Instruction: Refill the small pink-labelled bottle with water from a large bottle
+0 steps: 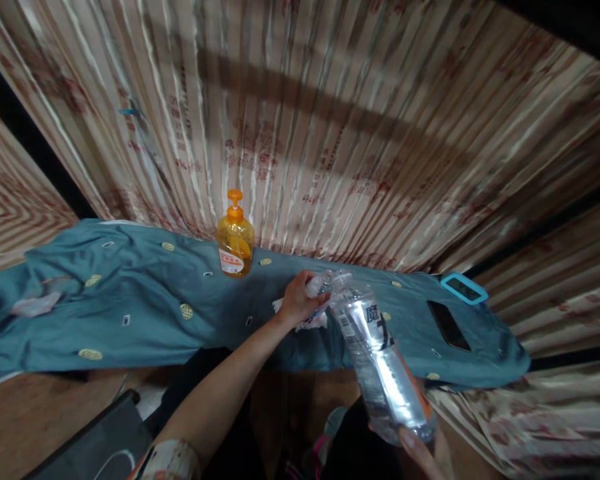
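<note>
My right hand [425, 450] is wrapped round the base of a large clear plastic bottle [375, 360] with a silver and orange label. The bottle is tilted, its neck pointing up and left toward my left hand. The fingers of my left hand [297, 300] are closed on a small clear plastic container [319, 284], which meets the bottle's mouth. Whether liquid is flowing cannot be made out. Beneath the left hand lies a crumpled white printed wrapper or tissue [314, 321], partly hidden by the hand.
An orange pump bottle [235, 243] stands at the back of the narrow surface covered by a teal cloth [150, 300]. To the right lie a dark phone [449, 325] and a blue-framed oval object [464, 289]. Pleated curtains [290, 133] hang behind. A grey case-like object [97, 440] is at lower left.
</note>
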